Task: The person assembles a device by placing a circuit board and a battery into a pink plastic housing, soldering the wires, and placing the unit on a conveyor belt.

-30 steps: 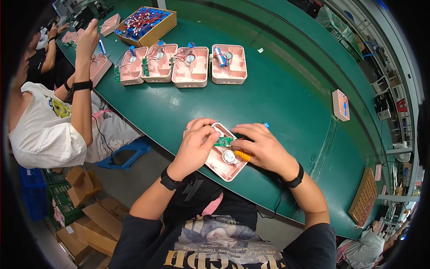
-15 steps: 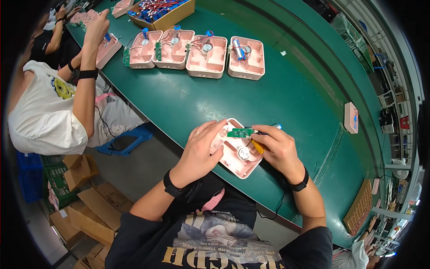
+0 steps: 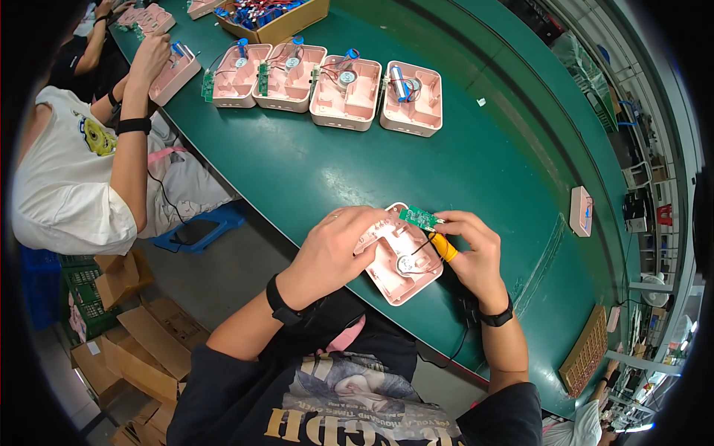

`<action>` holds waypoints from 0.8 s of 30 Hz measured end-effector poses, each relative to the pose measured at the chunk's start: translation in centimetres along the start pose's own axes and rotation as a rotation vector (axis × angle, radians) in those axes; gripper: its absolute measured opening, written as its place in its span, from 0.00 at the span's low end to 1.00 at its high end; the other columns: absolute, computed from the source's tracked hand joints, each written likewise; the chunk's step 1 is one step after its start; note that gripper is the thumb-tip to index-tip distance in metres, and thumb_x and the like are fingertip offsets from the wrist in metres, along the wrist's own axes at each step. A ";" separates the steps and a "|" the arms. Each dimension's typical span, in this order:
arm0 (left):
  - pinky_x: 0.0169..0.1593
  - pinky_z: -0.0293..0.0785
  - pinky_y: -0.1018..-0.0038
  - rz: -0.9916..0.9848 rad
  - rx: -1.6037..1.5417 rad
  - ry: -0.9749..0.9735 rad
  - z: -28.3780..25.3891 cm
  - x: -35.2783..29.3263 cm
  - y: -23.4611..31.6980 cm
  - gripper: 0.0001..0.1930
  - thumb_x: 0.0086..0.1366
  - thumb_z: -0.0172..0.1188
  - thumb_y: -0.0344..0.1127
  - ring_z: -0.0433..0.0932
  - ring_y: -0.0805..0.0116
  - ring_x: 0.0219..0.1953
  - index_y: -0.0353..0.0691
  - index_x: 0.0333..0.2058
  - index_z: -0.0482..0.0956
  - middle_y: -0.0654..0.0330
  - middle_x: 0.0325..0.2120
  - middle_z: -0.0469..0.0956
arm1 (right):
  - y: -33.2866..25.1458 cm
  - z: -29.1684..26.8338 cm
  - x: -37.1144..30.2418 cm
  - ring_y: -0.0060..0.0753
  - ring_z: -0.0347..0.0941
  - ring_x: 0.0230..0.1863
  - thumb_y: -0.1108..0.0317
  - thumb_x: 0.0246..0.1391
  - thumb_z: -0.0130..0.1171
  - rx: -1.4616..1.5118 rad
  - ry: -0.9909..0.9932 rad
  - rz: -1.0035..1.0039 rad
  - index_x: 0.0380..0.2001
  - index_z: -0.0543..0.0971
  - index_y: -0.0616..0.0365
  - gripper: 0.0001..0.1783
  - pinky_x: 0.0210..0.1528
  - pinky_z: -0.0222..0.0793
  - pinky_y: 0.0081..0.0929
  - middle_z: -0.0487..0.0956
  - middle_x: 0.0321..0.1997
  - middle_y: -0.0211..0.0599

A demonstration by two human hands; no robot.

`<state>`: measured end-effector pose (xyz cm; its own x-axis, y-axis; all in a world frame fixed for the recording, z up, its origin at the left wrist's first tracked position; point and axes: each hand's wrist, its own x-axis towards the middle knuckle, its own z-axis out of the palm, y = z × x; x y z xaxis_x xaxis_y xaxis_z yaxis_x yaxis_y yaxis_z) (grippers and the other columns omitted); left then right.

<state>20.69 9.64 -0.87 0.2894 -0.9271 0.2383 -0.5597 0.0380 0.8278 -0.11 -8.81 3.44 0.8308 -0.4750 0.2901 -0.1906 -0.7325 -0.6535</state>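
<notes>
A pink plastic housing [image 3: 398, 288] lies tilted near the table's front edge, with a round silver speaker [image 3: 406, 264] and thin wires inside. My left hand [image 3: 335, 249] grips its left side, thumb over the rim and fingers along the upper edge. At the housing's upper right, my right hand [image 3: 478, 253] is closed, fingertips at the right end of a green circuit board [image 3: 418, 217]. A yellow rounded piece [image 3: 445, 247], kind unclear, sits between its thumb and fingers. Dark wires run from there towards the speaker.
Pink housings [image 3: 346, 93] with speakers, blue cells and boards stand in a row farther back. A cardboard box [image 3: 286, 28] of wired blue cells is behind them. At left a co-worker [image 3: 82, 163] handles another housing. A brown grid tray [image 3: 584, 351] lies right, cardboard boxes [image 3: 152, 338] on the floor.
The circuit board has shifted right and tilted, its right end lower. My right hand has turned and moved slightly right and down; the blue tip beside it is now hidden. The co-worker's raised hand has lowered.
</notes>
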 end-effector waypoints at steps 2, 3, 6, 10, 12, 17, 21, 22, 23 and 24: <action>0.56 0.81 0.59 0.061 0.135 -0.029 -0.4 0.2 0.1 0.24 0.62 0.68 0.28 0.83 0.48 0.53 0.39 0.59 0.84 0.51 0.54 0.82 | 0.2 -0.1 -0.1 0.43 0.88 0.49 0.78 0.50 0.78 0.025 -0.006 0.040 0.40 0.88 0.61 0.13 0.51 0.84 0.34 0.89 0.51 0.43; 0.56 0.81 0.59 0.066 0.133 -0.041 -0.6 0.5 0.3 0.24 0.62 0.68 0.28 0.83 0.48 0.53 0.39 0.59 0.84 0.51 0.54 0.82 | 0.4 -0.2 -0.2 0.42 0.87 0.50 0.77 0.51 0.78 0.052 -0.013 0.072 0.40 0.88 0.61 0.12 0.52 0.83 0.34 0.89 0.51 0.43; 0.50 0.82 0.59 0.119 0.315 -0.156 -1.2 1.6 1.0 0.20 0.62 0.69 0.29 0.83 0.52 0.48 0.40 0.54 0.85 0.53 0.47 0.82 | 0.7 -0.4 -0.3 0.42 0.87 0.50 0.76 0.53 0.78 0.084 -0.008 0.094 0.40 0.88 0.61 0.11 0.53 0.83 0.34 0.89 0.51 0.43; 0.49 0.82 0.58 0.118 0.379 -0.217 -1.3 1.9 1.1 0.20 0.62 0.69 0.30 0.82 0.51 0.43 0.40 0.54 0.86 0.53 0.45 0.81 | 0.7 -0.2 -0.1 0.42 0.87 0.49 0.76 0.52 0.78 0.108 0.002 0.044 0.40 0.88 0.62 0.11 0.52 0.83 0.34 0.89 0.51 0.43; 0.50 0.82 0.58 0.128 0.377 -0.228 -1.4 1.9 0.9 0.20 0.62 0.70 0.31 0.82 0.51 0.43 0.39 0.54 0.86 0.54 0.45 0.81 | 0.6 -0.1 0.0 0.41 0.87 0.49 0.76 0.53 0.78 0.136 -0.020 0.009 0.40 0.88 0.62 0.12 0.51 0.83 0.33 0.89 0.52 0.43; 0.51 0.82 0.58 0.156 0.311 -0.134 -1.1 1.6 0.4 0.21 0.63 0.71 0.34 0.83 0.49 0.44 0.38 0.55 0.83 0.53 0.45 0.83 | 0.3 -0.4 0.2 0.42 0.87 0.48 0.75 0.53 0.78 0.109 -0.025 -0.002 0.40 0.88 0.61 0.11 0.50 0.84 0.32 0.89 0.52 0.44; 0.53 0.82 0.58 0.019 0.142 -0.051 -0.4 1.2 0.1 0.27 0.62 0.73 0.34 0.85 0.46 0.47 0.38 0.59 0.76 0.51 0.46 0.86 | 0.1 -0.3 0.9 0.43 0.87 0.49 0.75 0.54 0.78 0.088 -0.056 -0.047 0.40 0.88 0.61 0.11 0.51 0.84 0.35 0.89 0.53 0.43; 0.53 0.82 0.58 -0.054 0.071 -0.033 -0.2 1.1 0.1 0.30 0.61 0.74 0.34 0.86 0.45 0.49 0.39 0.60 0.74 0.51 0.47 0.87 | 0.0 -0.3 1.2 0.44 0.87 0.49 0.74 0.54 0.77 0.070 -0.083 -0.083 0.40 0.88 0.61 0.11 0.51 0.83 0.36 0.89 0.53 0.42; 0.53 0.82 0.58 -0.059 0.071 -0.030 -0.2 1.0 0.0 0.30 0.61 0.74 0.34 0.86 0.45 0.49 0.39 0.60 0.74 0.51 0.47 0.87 | -0.1 -0.2 1.4 0.44 0.87 0.49 0.74 0.54 0.77 0.052 -0.110 -0.121 0.40 0.88 0.60 0.11 0.52 0.83 0.36 0.89 0.52 0.42; 0.53 0.82 0.57 -0.054 0.062 -0.052 -0.2 1.1 -0.2 0.32 0.61 0.74 0.34 0.86 0.44 0.49 0.39 0.62 0.71 0.51 0.47 0.88 | -0.2 -0.2 1.5 0.45 0.87 0.49 0.74 0.54 0.77 0.034 -0.137 -0.159 0.40 0.88 0.60 0.11 0.52 0.83 0.37 0.89 0.52 0.42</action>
<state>21.28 8.75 -0.66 0.2810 -0.9453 0.1659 -0.5915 -0.0345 0.8056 1.13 -9.45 4.15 0.9128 -0.2826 0.2949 -0.0358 -0.7746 -0.6314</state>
